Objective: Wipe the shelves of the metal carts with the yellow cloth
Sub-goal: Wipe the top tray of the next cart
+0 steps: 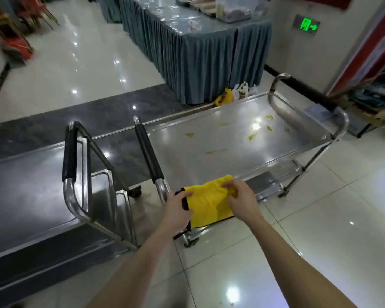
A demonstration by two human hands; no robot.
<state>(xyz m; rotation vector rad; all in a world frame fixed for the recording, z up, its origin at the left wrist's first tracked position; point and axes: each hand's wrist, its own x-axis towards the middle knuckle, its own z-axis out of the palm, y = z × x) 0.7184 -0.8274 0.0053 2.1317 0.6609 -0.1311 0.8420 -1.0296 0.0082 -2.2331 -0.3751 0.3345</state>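
The yellow cloth (pixel 206 202), edged in black, hangs spread between both hands over the near left corner of the right metal cart (pixel 231 138). My left hand (pixel 178 210) pinches its left edge. My right hand (pixel 242 198) grips its upper right corner. The right cart's top shelf carries several yellowish smears (pixel 252 136) toward its far right. A second metal cart (pixel 27 192) stands to the left, its top shelf shiny. Both carts have black-padded handles (pixel 148 150).
A long table with a blue pleated skirt (pixel 198 52) stands beyond the carts, with bags (pixel 225 97) on the floor at its foot. Boxes and clutter (pixel 371 101) sit at the right by the wall. Glossy tiled floor lies to my right.
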